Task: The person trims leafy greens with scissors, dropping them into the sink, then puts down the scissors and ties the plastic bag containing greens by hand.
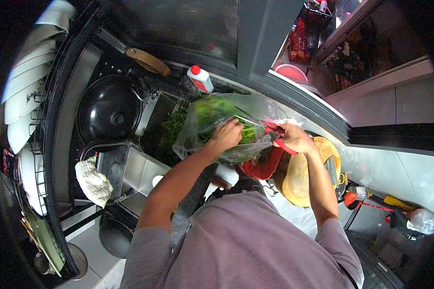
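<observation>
My right hand (296, 138) grips a pair of scissors (285, 147) by the red handles. Their blades are spread and point left, over the greens. My left hand (228, 135) is curled at a bunch of leafy greens (248, 135), fingers closed around the stems. A clear plastic bag (190, 140) surrounds the bunch, whose leafy end is blurred. More dark leaves (174, 126) lie left of the bag. Below the scissors is a red plastic container (264, 169), partly hidden by the bag. A large pale yellow squash (295, 185) sits under my right forearm.
A white bottle with a red cap (201, 80) stands behind the bag, near the window frame. To the left are a black wok (108, 113), a metal sink (141, 168) and a white cloth (92, 182). White dishes (21, 113) fill a rack at the far left.
</observation>
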Action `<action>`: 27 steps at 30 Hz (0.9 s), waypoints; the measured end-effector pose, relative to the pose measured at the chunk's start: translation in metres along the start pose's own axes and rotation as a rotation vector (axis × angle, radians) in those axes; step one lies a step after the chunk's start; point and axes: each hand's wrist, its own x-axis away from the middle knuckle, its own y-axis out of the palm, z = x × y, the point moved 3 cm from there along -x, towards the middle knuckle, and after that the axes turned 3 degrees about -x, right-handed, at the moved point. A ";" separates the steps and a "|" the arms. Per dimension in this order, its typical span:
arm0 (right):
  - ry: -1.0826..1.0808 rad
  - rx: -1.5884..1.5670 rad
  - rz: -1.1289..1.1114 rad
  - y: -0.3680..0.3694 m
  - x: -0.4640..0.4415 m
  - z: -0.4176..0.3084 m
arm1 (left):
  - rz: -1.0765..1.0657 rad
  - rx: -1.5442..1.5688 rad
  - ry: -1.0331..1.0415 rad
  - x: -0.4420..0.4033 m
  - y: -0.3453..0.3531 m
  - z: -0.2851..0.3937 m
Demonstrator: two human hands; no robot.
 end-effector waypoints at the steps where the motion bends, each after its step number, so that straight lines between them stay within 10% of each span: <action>1: -0.002 -0.002 0.000 0.000 -0.002 0.004 | 0.065 0.082 -0.004 0.000 -0.008 -0.004; 9: -0.099 0.025 -0.003 -0.008 -0.015 -0.015 | 0.071 0.292 0.031 0.018 -0.022 -0.035; 27: -0.040 -0.057 -0.077 0.005 -0.016 -0.014 | 0.305 0.973 -0.755 0.116 -0.028 -0.044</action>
